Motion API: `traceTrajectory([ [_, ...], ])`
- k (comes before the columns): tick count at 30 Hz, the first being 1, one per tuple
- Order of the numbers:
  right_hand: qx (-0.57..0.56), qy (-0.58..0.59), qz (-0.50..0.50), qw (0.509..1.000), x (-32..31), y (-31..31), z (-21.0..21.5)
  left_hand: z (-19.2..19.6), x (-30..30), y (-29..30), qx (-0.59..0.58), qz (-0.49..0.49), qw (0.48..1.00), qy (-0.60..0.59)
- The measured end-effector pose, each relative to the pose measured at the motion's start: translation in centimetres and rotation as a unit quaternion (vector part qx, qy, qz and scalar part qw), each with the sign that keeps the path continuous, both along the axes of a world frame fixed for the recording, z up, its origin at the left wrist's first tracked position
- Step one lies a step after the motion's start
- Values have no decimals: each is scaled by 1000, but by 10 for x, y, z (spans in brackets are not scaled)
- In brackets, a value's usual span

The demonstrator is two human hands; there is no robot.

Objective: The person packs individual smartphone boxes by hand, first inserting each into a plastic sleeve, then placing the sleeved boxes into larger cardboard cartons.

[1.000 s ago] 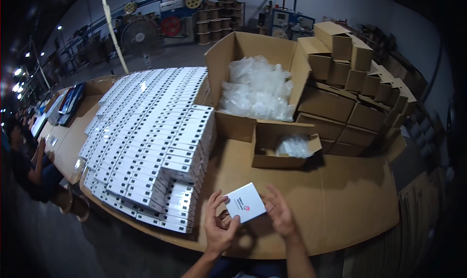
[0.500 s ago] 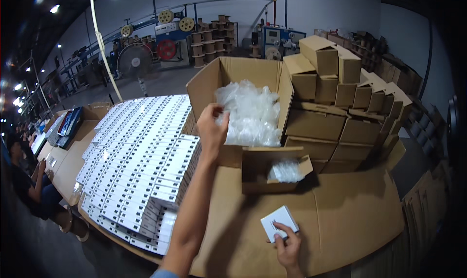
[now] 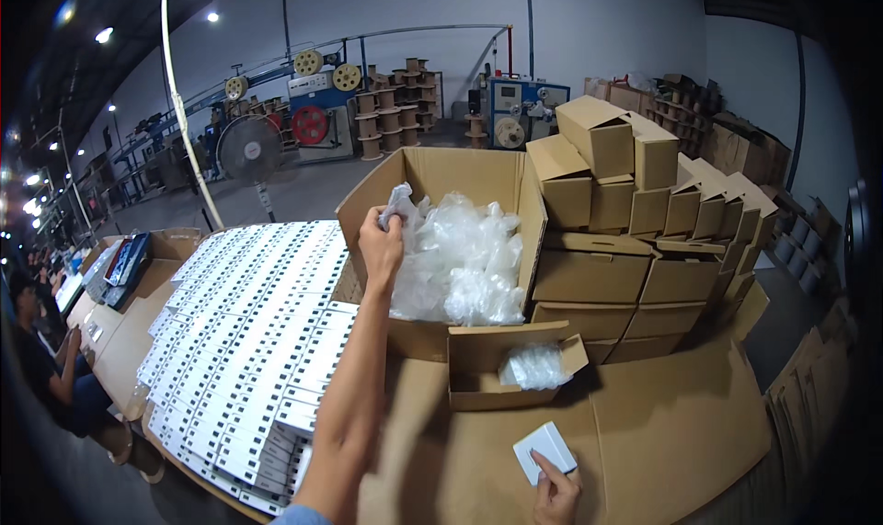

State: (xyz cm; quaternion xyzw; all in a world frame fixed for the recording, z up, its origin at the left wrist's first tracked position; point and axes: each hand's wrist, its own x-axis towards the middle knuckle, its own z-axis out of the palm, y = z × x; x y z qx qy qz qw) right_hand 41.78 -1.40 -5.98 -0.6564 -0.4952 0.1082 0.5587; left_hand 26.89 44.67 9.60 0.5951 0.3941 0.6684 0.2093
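Observation:
My left hand (image 3: 380, 249) is closed on a crumpled clear plastic bag (image 3: 399, 203) at the left side of a large open carton (image 3: 372, 187). More plastic bags (image 3: 469, 249) fill that carton in a loose heap. Lower down, near the front of the table, my right hand (image 3: 557, 493) grips a small white box (image 3: 543, 451), its index finger lying across the top. Between the hands stands a smaller open brown box (image 3: 478, 401), holding something wrapped in clear plastic (image 3: 535, 367).
Rows of stacked white boxes (image 3: 248, 341) cover the table's left part. Brown cartons (image 3: 593, 277) are piled at the right. Cardboard (image 3: 681, 415) lies over the tabletop. A fan (image 3: 250, 150) and machines stand behind; a seated person (image 3: 55, 359) is at far left.
My left hand has pinched a plastic bag and lifted it at the carton's left side. The white box in my right hand has turned slightly. The whole view has shifted a little.

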Motion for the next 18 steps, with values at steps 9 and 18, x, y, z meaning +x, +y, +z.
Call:
traceTrajectory([
  [9,54,15,123,991,-25,35,43,-57,-35,-225,-214,-331,870,-298],
  [18,-88,215,220,947,-46,32,-2,-149,-61,-401,-356,-326,870,-100],
])
